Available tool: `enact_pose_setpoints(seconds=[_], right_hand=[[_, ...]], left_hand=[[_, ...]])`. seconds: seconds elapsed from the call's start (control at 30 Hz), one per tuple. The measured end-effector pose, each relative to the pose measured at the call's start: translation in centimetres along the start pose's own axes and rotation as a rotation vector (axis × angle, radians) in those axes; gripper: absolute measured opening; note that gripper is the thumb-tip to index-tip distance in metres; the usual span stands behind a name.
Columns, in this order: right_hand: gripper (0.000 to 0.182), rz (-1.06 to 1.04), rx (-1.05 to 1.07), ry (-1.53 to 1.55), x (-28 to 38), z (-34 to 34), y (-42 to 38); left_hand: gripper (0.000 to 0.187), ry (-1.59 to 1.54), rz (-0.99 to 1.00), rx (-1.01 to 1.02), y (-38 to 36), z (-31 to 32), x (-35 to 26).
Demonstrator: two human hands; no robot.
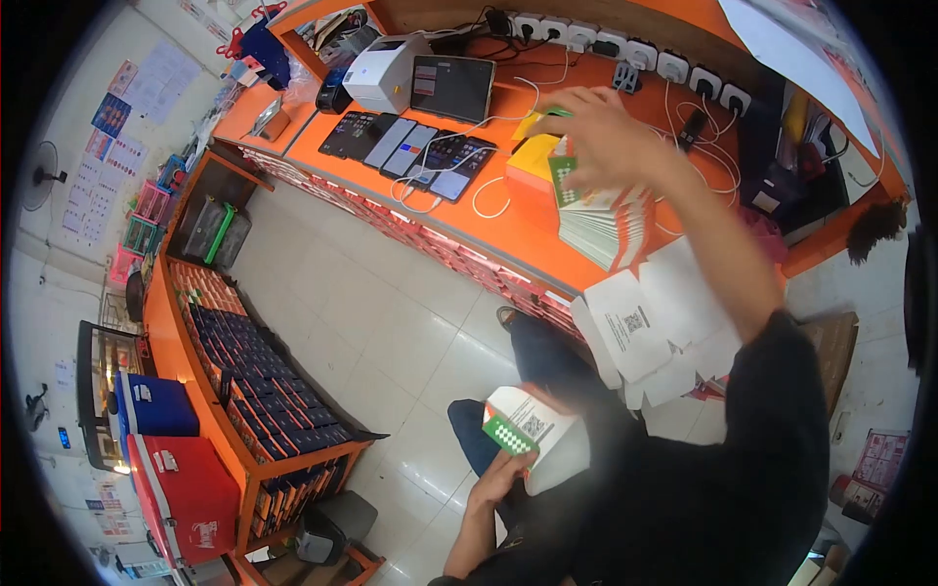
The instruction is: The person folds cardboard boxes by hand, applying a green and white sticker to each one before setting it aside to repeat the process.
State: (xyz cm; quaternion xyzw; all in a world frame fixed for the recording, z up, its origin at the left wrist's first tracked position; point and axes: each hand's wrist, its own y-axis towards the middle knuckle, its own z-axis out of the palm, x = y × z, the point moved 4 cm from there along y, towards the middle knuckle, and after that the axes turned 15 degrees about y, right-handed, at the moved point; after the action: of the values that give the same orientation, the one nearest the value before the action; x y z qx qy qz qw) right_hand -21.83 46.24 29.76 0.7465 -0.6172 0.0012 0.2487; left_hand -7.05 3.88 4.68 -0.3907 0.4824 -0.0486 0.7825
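Observation:
Low in front of my dark shirt, my left hand (500, 479) grips a white carton piece (549, 436) with a QR code by its green, white-dotted edge. Its thumb lies on the green strip. Over the orange counter, my right hand (608, 137) arches with fingers spread above a fanned stack of flat printed cartons (603, 230). These show white, green and orange edges. A yellow and orange box (531, 164) stands right beside the stack, partly behind the fingers. Nearer me lies an unfolded white carton (635, 327) with a QR code.
Several phones (420, 154) with cables lie on the counter (508, 225). Behind them are a tablet (452, 88), a white printer (386, 73) and a row of plugged chargers (640, 54). To the left, a shelf (256, 459) holds dark boxes, near a red cooler (191, 493) and a blue cooler (161, 403).

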Motion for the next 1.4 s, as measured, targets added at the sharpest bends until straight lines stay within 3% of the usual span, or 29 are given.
enact_pose_setpoints(seconds=[0.03,0.07,0.13,0.17,0.23,0.27,0.33,0.4,0.47,0.53,0.57,0.6,0.63,0.67,0.7,0.77,0.8,0.87,1.0,1.07,1.23,1.4], right_hand=[[0.059,0.116,0.261,-0.032,-2.4,0.5,0.1],[0.059,0.110,0.248,-0.034,-2.6,0.4,-0.3],[0.063,0.238,0.549,-0.102,-3.6,1.7,-2.1],[0.063,0.235,0.552,-0.110,-4.7,2.3,-3.5],[0.065,0.141,0.374,0.255,-5.7,3.0,-6.1],[0.065,0.148,0.378,0.257,-5.9,3.4,-7.0],[0.074,0.290,0.288,0.438,-5.5,3.5,-8.9],[0.080,0.325,0.353,0.405,-4.4,3.4,-9.4],[0.078,0.405,0.339,0.383,-4.0,3.2,-9.3],[0.073,0.401,0.337,0.377,-4.1,3.0,-9.0],[0.066,0.379,0.313,0.406,-4.0,2.9,-8.8],[0.061,0.356,0.290,0.433,-4.0,2.7,-8.6],[0.061,0.348,0.284,0.425,-4.2,2.7,-8.5],[0.054,0.277,0.256,0.396,-4.3,2.6,-8.4],[0.047,0.205,0.231,0.365,-4.4,2.5,-8.2],[0.044,0.177,0.208,0.336,-4.0,2.4,-8.1],[0.043,0.158,0.193,0.318,-3.6,2.4,-8.2],[0.044,0.146,0.155,0.260,-3.2,2.4,-8.1],[0.051,0.135,0.075,0.071,-3.4,1.0,-7.8],[0.051,0.019,0.034,0.054,-3.6,1.0,-7.9],[0.046,0.034,0.172,0.102,-5.9,2.4,-9.0],[0.047,0.031,0.176,0.092,-4.1,2.5,-9.4]], left_hand=[[0.055,-0.031,0.034,-0.065,0.1,0.4,0.2],[0.056,-0.059,0.077,-0.129,0.3,0.2,0.0],[0.056,-0.129,0.091,-0.169,0.3,-0.7,0.4],[0.057,-0.206,0.084,-0.204,0.4,-1.1,0.8],[0.060,-0.333,0.157,-0.334,0.7,-2.1,-0.1],[0.064,-0.380,0.194,-0.388,1.1,-3.1,-0.2],[0.065,-0.346,0.335,-0.517,2.0,-5.6,-2.3],[0.061,-0.102,0.625,-0.567,1.9,-6.1,-9.7],[0.069,0.001,0.852,-0.552,4.1,-9.5,-13.9],[0.068,0.092,0.986,-0.667,4.2,-7.2,-22.4],[0.054,0.071,1.120,-0.690,5.2,-6.5,-26.1],[0.035,0.413,1.092,-0.732,6.2,-6.8,-28.8],[0.020,0.475,1.161,-0.584,6.7,-4.0,-32.6],[0.014,0.487,1.356,-0.691,10.3,-4.2,-34.7],[0.023,0.627,1.409,-0.617,10.1,-1.2,-37.6],[0.029,1.010,1.458,-0.415,14.1,0.3,-41.1],[0.029,1.010,1.472,-0.416,15.1,0.9,-41.8],[0.037,1.490,1.436,-0.772,17.1,2.6,-42.5],[0.044,1.623,1.502,-0.767,19.4,3.2,-42.0],[0.045,1.645,1.450,-0.728,20.0,2.7,-41.4],[0.039,1.432,1.280,-0.564,23.2,0.6,-39.6],[0.037,1.619,1.375,-0.667,22.1,2.4,-38.2]])
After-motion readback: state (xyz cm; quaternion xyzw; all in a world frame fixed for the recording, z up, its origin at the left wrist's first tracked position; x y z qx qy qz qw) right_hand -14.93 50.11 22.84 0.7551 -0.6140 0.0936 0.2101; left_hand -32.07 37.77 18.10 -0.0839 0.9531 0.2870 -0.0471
